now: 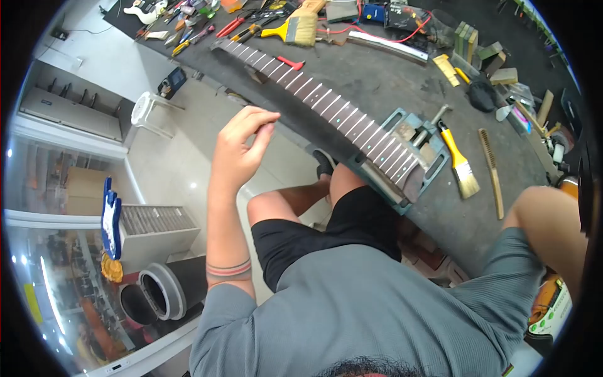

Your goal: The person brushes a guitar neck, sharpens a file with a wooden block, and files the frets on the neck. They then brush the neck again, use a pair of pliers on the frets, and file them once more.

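Note:
My left hand (242, 147) is raised in the air on the near side of a guitar neck, apart from it. Thumb and fingertips are drawn together in a pinch; I cannot make out anything between them. The guitar neck (355, 125), with a dark fretboard and bright metal frets, lies diagonally along the bench edge. Its near end sits in a blue-green vise (440, 157). My right arm (549, 229) reaches out at the right, and its hand is out of sight. A yellow-handled paintbrush (458, 157) and a narrow wooden-handled brush (491, 173) lie beside the vise.
On the dark workbench (377, 81) lie a red-handled tool (291, 63), a wide paintbrush (298, 31), a metal straight bar (389, 47) and sanding blocks (465, 41). Hand tools crowd the far edge. A white stool (147, 110) stands on the floor at left.

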